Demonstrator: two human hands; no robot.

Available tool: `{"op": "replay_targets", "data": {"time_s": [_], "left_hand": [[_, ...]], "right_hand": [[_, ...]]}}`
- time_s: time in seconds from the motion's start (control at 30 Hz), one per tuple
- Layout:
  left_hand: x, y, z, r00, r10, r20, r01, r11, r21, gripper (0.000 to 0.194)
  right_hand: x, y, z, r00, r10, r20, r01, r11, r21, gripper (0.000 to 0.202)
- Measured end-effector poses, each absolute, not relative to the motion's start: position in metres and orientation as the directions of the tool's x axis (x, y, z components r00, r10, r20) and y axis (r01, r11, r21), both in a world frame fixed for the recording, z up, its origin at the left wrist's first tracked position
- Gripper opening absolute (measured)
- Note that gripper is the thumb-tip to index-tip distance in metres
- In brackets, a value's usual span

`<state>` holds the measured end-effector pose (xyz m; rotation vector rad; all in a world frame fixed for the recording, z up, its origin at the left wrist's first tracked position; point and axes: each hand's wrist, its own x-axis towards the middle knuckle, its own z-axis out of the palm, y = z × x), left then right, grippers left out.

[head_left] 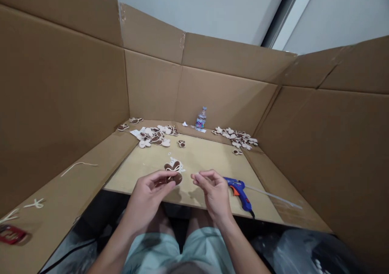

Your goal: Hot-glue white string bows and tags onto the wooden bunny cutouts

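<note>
My left hand (147,199) pinches a brown flat piece (176,179) with rounded, petal-like lobes and a cream cord tied across it. It is held just above the near edge of the wooden board (194,154). To its right, my right hand (215,193) is closed with thumb and forefinger together; a small pale bit may be between the tips, too small to name. Beside that hand lies a blue glue gun (241,191) with an orange trigger and a long clear glue stick (273,197) out of its back. White scraps (179,164) lie behind the brown piece.
Brown and cream pieces form a left pile (156,135) and a right pile (237,137). One piece (181,144) sits apart. A bottle (201,118) stands at the back. Cardboard walls (225,97) surround the board. Cords (79,165) and a red object (12,234) lie left.
</note>
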<state>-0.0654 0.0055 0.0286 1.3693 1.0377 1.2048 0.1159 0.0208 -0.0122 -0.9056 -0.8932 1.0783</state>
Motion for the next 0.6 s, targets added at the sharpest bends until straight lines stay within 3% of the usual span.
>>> {"op": "replay_targets", "data": {"time_s": [0.17, 0.37, 0.6], "left_hand": [[-0.062, 0.001, 0.027, 0.175, 0.966, 0.189, -0.004, -0.191, 0.981, 0.018], [-0.058, -0.001, 0.028, 0.164, 0.956, 0.243, -0.027, -0.242, 0.970, 0.012], [-0.055, -0.003, 0.028, 0.144, 0.962, 0.234, -0.041, -0.230, 0.972, 0.014]], "right_hand": [[0.112, 0.007, -0.017, 0.272, 0.955, 0.123, -0.362, 0.219, -0.906, 0.029], [0.106, -0.006, -0.007, 0.250, 0.968, -0.024, -0.560, 0.125, -0.819, 0.024], [0.107, -0.020, 0.001, 0.196, 0.980, 0.044, -0.568, 0.150, -0.809, 0.017]]}}
